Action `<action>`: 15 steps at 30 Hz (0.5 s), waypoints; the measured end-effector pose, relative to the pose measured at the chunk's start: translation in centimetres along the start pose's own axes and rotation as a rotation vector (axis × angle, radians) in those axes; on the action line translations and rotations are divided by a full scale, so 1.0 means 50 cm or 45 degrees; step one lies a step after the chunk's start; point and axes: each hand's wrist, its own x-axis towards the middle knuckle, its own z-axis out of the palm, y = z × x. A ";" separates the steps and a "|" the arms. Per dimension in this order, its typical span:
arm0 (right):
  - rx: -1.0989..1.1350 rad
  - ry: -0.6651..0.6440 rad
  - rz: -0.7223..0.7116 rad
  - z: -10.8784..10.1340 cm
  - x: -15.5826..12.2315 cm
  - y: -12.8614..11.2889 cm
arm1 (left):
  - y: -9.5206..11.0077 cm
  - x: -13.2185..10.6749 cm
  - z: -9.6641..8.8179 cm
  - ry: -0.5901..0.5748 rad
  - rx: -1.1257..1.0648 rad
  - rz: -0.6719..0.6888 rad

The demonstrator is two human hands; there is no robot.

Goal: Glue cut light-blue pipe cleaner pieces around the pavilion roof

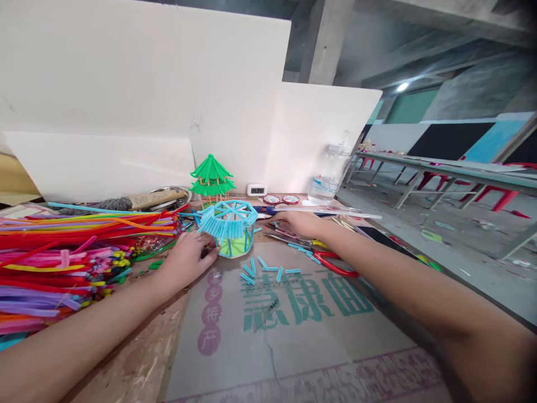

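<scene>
A small model pavilion [232, 226] made of light blue pipe cleaners, with a spoked open top, a fringed sloping roof and a green base, stands on the cardboard. My left hand [191, 257] is closed against its left side, thumb and curled fingers at the lower edge. My right hand [296, 223] is at a dark blue glue gun [271, 210] just right of the model, its fingers bent over it and partly hidden. A long clear glue stick [356, 213] runs out to the right behind that hand. Several short blue pipe-cleaner pieces [272, 270] lie in front.
Red-handled scissors [331, 262] lie beneath my right forearm. Bundles of coloured pipe cleaners [62, 274] fill the left side. Behind stand a green tiered pagoda [212, 176], a small digital clock [257, 190], a clear water bottle [327, 176] and a white board [146, 78].
</scene>
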 end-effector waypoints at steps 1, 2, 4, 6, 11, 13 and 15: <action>0.003 -0.001 0.025 0.000 0.009 0.003 | 0.000 0.000 0.000 -0.005 -0.001 -0.001; 0.005 0.020 0.065 0.000 0.018 0.008 | 0.000 0.000 0.000 -0.008 -0.004 0.000; 0.001 0.102 0.136 0.001 0.039 0.019 | 0.000 0.000 0.000 -0.004 -0.009 0.005; -0.001 0.191 0.209 0.002 0.058 0.028 | 0.001 0.000 0.000 -0.002 -0.006 0.008; 0.052 0.169 0.296 0.018 0.098 0.038 | 0.002 -0.001 0.000 0.000 0.013 0.000; 0.061 0.113 0.333 0.023 0.112 0.041 | 0.000 -0.001 0.000 0.001 0.014 0.002; 0.061 0.080 0.377 0.027 0.126 0.047 | -0.001 -0.001 0.002 0.008 0.013 0.009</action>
